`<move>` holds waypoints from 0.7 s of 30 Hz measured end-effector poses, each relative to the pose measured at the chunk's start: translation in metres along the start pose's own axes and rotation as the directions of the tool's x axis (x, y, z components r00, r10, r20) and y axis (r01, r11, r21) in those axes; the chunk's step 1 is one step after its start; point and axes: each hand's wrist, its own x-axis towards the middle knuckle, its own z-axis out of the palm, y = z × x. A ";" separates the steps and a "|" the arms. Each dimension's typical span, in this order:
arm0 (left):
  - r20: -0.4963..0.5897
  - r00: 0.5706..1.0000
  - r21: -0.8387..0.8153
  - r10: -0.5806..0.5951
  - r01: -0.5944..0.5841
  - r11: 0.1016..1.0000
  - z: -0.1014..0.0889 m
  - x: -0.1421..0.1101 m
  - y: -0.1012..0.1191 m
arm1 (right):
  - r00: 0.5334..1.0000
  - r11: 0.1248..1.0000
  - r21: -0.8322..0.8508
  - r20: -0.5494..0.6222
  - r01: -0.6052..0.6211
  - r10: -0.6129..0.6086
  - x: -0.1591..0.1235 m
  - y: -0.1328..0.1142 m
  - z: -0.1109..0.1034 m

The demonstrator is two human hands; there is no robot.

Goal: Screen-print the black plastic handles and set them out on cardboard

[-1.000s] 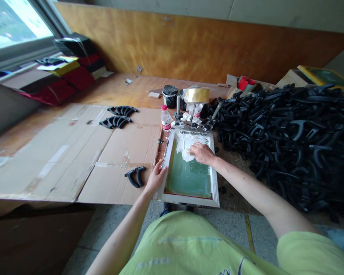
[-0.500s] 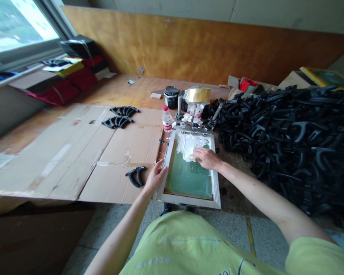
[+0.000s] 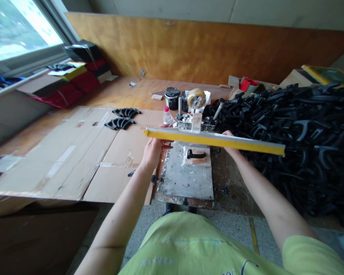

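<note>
The screen-printing frame (image 3: pixel 215 140) is tilted up, its yellow-taped front edge facing me. My left hand (image 3: pixel 153 151) is closed on its left part, with fingers showing above and below the edge. My right hand (image 3: pixel 231 142) is at the right part of the frame, which hides most of its fingers; what it holds does not show. Below the frame lies a grey metal plate (image 3: pixel 186 181). On it, a black curved plastic part (image 3: pixel 197 154) rests in a small pale holder (image 3: pixel 186 160).
Black plastic parts (image 3: pixel 298 145) are heaped at right. Several similar parts (image 3: pixel 120 123) lie in rows on flattened cardboard (image 3: pixel 74 152). Behind the frame stand a red-capped bottle (image 3: pixel 166 116), a black tub (image 3: pixel 172 98), a tape roll (image 3: pixel 196 98) and hinge clamps (image 3: pixel 185 122).
The frame has swung up from lying flat, uncovering the plate and the black part. My left hand has moved up with it. My right hand has left the white ink on the mesh.
</note>
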 end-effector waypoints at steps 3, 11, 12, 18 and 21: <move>-0.040 0.999 -0.094 -0.037 0.033 0.995 0.009 0.010 -0.010 | 0.976 0.991 0.017 0.173 0.132 -0.133 -0.037 -0.005 0.034; 0.147 0.722 -0.082 -0.677 0.690 0.719 0.011 -0.071 -0.114 | 0.869 0.889 -0.009 0.215 0.459 -0.446 -0.118 -0.092 0.066; 0.119 0.718 -0.094 -0.686 0.696 0.712 0.003 -0.079 -0.122 | 0.811 0.844 0.045 0.256 0.534 -0.527 -0.126 -0.097 0.065; -0.434 0.634 -0.018 -0.640 0.704 0.710 -0.139 -0.095 -0.147 | 0.958 0.958 -0.258 0.282 0.123 -0.047 -0.125 0.003 0.003; -0.639 0.501 0.098 -0.584 0.806 0.584 -0.216 -0.105 -0.166 | 0.915 0.814 -0.444 -0.033 -0.374 0.403 -0.119 0.098 -0.046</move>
